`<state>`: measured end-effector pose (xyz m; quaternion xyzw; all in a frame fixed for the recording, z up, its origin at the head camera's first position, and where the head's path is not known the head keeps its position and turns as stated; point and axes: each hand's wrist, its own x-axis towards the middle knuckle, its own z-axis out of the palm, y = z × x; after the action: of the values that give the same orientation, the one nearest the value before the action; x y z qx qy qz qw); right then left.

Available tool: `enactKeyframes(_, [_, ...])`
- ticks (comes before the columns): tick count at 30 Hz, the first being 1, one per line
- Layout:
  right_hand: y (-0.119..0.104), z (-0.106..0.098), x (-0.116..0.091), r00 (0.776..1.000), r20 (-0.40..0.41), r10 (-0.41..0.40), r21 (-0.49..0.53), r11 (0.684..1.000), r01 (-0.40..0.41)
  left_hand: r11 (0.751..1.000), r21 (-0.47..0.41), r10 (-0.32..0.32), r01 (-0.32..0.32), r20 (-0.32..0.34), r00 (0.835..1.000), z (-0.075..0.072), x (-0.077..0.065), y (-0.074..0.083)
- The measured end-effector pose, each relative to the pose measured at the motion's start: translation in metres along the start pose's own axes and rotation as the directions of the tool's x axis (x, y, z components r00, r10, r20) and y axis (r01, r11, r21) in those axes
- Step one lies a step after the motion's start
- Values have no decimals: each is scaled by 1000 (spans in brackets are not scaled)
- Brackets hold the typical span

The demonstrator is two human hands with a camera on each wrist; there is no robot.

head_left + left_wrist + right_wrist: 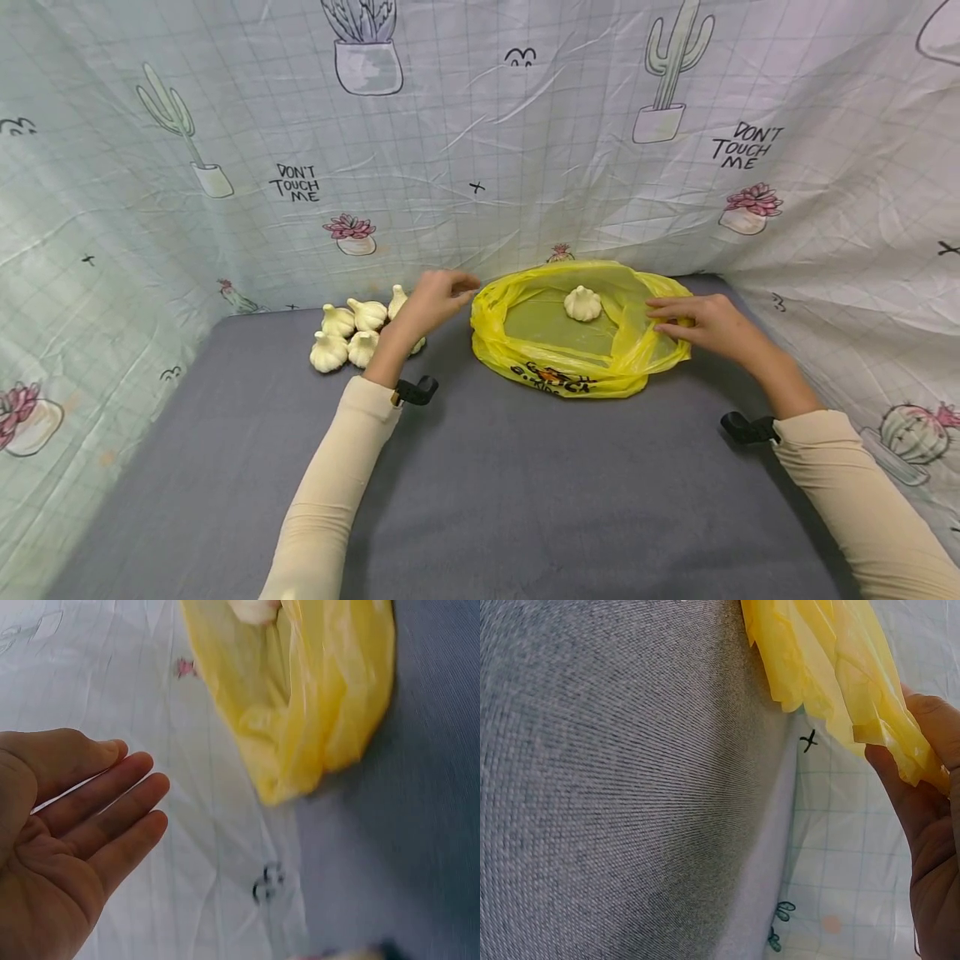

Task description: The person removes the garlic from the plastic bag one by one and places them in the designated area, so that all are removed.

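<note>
A yellow plastic bag (555,379) lies with its mouth spread wide on the grey surface, dark lettering on its front. One garlic bulb (582,303) rests inside it. My right hand (705,325) pinches the bag's right rim; in the right wrist view the yellow film (870,682) runs between thumb and fingers. Left of the bag, my left hand (433,307) hovers with nothing in it, fingers fairly straight and palm showing in the left wrist view. Several garlic bulbs (330,352) sit grouped beyond the left forearm, which partly hides some of them.
A grey cloth-covered table (525,500) spreads in front of me. White sheeting (480,125) printed with cacti and words hangs behind it and along both sides. Each wrist carries a small black camera mount (417,390).
</note>
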<state>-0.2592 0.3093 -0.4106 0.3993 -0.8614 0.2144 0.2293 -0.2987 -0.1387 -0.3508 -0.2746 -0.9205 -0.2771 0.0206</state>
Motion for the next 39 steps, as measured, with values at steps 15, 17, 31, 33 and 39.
enactKeyframes(15, [-1, -5, 8, 999, 49, -11, -13, 1000, 12, 988, -114, 124, -105, 175, 977, 39, 63, 40])
enactKeyframes(17, [-2, -8, 11, 997, 75, 3, -7, 1000, -3, 984, -137, 138, -110, 215, 967, 43, 73, 41])
enactKeyframes(31, [1, -18, 32, 917, 392, 71, -17, 997, -70, 940, -317, 219, -127, 273, 937, 73, 113, 40])
enactKeyframes(33, [-1, -20, 37, 905, 417, 80, -25, 997, -76, 942, -308, 226, -138, 275, 935, 76, 116, 41])
enactKeyframes(39, [-4, -24, 47, 891, 448, 81, -26, 997, -78, 946, -304, 210, -107, 330, 920, 81, 124, 45])
